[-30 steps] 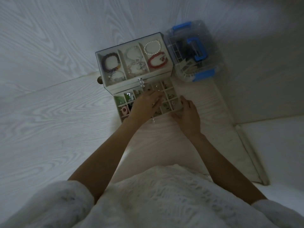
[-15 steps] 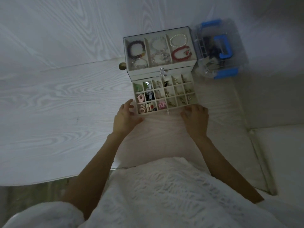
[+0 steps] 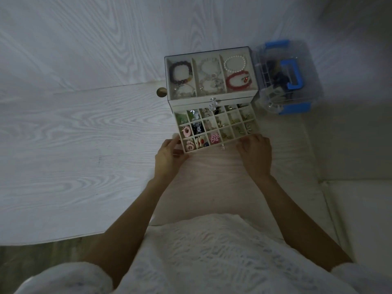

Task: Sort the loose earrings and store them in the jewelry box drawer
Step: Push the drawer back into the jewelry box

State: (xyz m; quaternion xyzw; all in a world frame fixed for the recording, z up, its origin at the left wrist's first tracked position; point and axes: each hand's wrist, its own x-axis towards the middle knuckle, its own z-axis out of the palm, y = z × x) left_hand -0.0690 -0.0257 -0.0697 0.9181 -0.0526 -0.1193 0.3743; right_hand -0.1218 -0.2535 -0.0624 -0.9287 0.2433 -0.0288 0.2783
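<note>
A white jewelry box [image 3: 212, 98] stands on the pale wooden surface, with bracelets in its three top compartments. Its lower drawer [image 3: 218, 143] is pulled out toward me, divided into many small cells that hold earrings [image 3: 214, 138] of pink, green, black and gold. My left hand [image 3: 168, 157] grips the drawer's front left corner, thumb against the front wall. My right hand [image 3: 255, 154] holds the front right corner with curled fingers over the rim. A small crystal knob [image 3: 222, 147] hangs from the drawer front between my hands.
A clear plastic case with blue handle and latches [image 3: 286, 79] sits right of the jewelry box. A round brass knob [image 3: 161, 92] shows just left of the box. A wood-grain wall rises behind. My white lace clothing [image 3: 212, 257] fills the bottom.
My left hand left the drawer's cells and moved to its front left corner. The right hand stays at the front right corner. The camera view shifted, so the box sits further right.
</note>
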